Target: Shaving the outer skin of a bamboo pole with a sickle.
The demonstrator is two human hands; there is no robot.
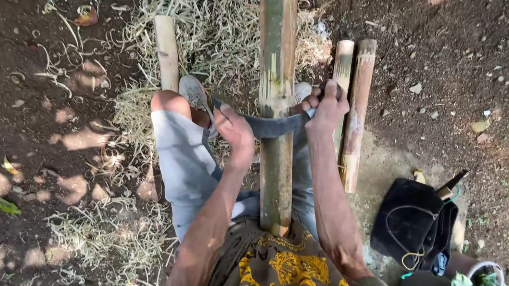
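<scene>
Fingers of left hand (235,134) and right hand (327,106) clench the curved blade (275,125) across the bamboo pole (277,87); a slip could cut 1 knee.

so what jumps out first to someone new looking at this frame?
The long bamboo pole running up the centre, its near end braced against the person's body. Across it lies a dark curved blade, with the left hand and the right hand each closed on one end. Pale bamboo shavings carpet the soil behind, and two shorter bamboo pieces lie just right of the pole.
</scene>
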